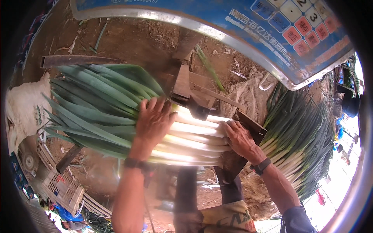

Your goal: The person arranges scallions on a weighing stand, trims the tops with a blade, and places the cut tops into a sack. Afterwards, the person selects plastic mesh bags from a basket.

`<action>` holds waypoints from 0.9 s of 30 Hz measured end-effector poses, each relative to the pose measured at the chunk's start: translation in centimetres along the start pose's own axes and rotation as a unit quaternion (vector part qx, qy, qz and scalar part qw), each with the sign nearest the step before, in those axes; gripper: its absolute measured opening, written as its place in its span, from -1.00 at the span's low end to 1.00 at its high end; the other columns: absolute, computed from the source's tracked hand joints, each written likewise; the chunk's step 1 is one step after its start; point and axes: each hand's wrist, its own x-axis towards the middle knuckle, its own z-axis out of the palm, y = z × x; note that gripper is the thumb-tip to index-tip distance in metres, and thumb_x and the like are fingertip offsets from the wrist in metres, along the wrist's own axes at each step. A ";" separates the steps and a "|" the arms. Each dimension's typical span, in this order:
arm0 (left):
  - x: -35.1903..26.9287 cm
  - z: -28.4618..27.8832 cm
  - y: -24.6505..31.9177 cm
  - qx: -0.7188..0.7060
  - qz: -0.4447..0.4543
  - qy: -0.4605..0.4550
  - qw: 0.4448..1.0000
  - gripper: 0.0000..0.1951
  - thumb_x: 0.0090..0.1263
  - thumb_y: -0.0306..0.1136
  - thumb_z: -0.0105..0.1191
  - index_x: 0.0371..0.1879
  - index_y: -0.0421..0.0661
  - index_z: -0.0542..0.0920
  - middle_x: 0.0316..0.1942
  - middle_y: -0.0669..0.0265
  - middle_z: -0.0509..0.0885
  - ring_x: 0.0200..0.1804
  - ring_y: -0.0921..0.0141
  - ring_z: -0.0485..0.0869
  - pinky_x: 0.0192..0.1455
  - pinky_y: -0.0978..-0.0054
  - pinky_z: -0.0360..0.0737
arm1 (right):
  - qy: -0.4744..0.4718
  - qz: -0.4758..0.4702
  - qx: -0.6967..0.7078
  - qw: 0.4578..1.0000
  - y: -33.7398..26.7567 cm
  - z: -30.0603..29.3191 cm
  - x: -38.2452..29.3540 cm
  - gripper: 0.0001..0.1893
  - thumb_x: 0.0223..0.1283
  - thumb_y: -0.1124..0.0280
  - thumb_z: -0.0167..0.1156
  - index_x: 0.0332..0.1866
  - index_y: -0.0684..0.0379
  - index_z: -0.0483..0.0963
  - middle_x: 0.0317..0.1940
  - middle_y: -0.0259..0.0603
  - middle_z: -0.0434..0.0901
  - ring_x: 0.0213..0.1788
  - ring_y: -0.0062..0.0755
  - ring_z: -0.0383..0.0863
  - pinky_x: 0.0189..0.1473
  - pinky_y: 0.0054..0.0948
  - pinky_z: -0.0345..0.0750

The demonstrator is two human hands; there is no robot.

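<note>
A layer of long green onions (192, 138) lies across a metal frame, with green leaves to the left and white stalks to the right. My left hand (156, 121) is laid over them where green turns to white, its fingers curled toward the far side. At the right, my right hand (239, 138) grips the root ends of the upper stalks. It is beside a dark metal end plate (250, 123). A dark metal bracket (182, 84) stands at the far side of the stalks and overlaps some of them. The fingertips of both hands are partly hidden.
A blue weighing-scale panel (204, 14) with keys overhangs the far side; a metal hook (265, 83) hangs below it. A large pile of green onions (300, 137) lies right. At left are a white sack (27, 110), a metal bar (68, 160) and a slatted crate (64, 188).
</note>
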 end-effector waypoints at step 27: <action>-2.4 -2.5 -2.2 -0.045 -0.062 0.019 0.997 -0.55 0.50 -0.35 0.08 0.35 -0.08 0.45 0.33 0.23 0.53 0.46 0.22 0.38 0.60 0.03 0.11 | -0.149 0.037 -0.097 0.983 0.5 2.2 -4.8 -0.69 0.23 0.47 0.18 0.01 0.34 0.33 -0.41 0.04 0.57 -0.39 0.10 0.66 -0.40 -0.07 0.58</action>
